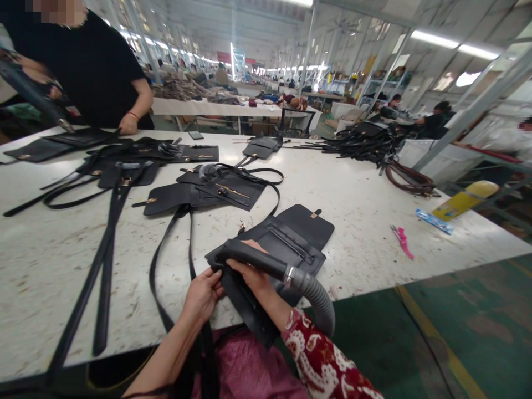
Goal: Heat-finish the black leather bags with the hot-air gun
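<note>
A black leather bag (286, 235) lies at the table's near edge, its flap with a gold clasp spread to the upper right and part of it hanging over the edge. My left hand (206, 291) pinches the bag's edge at its left end. A black nozzle (253, 256) on a grey ribbed hose (318, 293) lies across the bag, its tip by the bag's left end. Under the nozzle, my right hand (251, 271) has its fingers closed round the nozzle and the bag's edge; the nozzle partly hides them.
Black bags with long straps (106, 266) lie left and ahead on the white table (353, 205). At the right are pink snips (401, 242), a yellow container (465, 200), brown straps (409, 180) and a black strap pile (361, 144). A person in black (91, 66) stands across at far left.
</note>
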Available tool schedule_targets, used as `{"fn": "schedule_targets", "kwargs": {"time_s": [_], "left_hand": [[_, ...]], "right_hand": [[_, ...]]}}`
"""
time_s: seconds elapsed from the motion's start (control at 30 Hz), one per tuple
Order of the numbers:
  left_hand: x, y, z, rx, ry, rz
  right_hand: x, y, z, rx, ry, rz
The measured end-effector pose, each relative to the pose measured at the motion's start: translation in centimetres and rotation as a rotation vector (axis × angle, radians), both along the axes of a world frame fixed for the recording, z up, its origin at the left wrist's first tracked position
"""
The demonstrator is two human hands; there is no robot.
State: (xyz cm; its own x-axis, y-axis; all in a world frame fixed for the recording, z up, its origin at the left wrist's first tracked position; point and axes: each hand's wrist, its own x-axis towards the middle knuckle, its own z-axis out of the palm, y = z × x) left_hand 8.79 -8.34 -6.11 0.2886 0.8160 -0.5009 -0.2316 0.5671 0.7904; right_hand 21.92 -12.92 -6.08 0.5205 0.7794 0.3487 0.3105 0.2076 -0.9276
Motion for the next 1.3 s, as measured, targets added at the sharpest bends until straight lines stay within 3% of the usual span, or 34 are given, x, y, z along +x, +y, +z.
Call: {"fn": "schedule_targets", "kwargs": {"time_s": [0.13,0.2,0.27,0.43,0.57,0.67,0.83,1.0,1.17,1.3], "left_hand": [[0.5,2.6,0.7,0.070,0.043,0.068],[0.5,3.6,1.0,0.087,0.041,0.104],[0.2,3.4,1.3,0.065,0.016,0.042],[-2.5,-1.3,2.3,-0.075,0.058,-0.249],[-4.4,-5.3,2.8,-0.190,0.101,-0.445],[-4.2,-7.3,2.2,-0.240,0.064,-0.521],[-2.6,-8.6,0.9,-0.163,0.041,-0.367],[-2.3,-8.5,0.6,-0.081,0.041,-0.273],[-2.6,-7.9,0.8,-0.065,0.051,-0.302],[-2.3,-7.9,1.1,-0.116,0.051,-0.317]], "right_hand": [[2.1,-2.0,1.5,0.054,0.056,-0.084],[3.2,-4.2,1.5,0.051,0.095,-0.129],[4.1,-6.7,0.9,0.014,0.113,-0.163],[3.9,-12.3,-0.2,-0.116,0.143,-0.164],[2.0,-14.7,0.8,-0.172,0.197,-0.045],[0.9,-15.9,1.7,-0.166,0.235,0.026],[0.1,-17.0,1.5,-0.208,0.264,0.087],[-0.5,-15.2,0.3,-0.196,0.277,0.116],[-0.3,-14.4,-0.5,-0.202,0.336,0.022],[-0.8,-15.5,0.1,-0.174,0.173,0.156]]}}
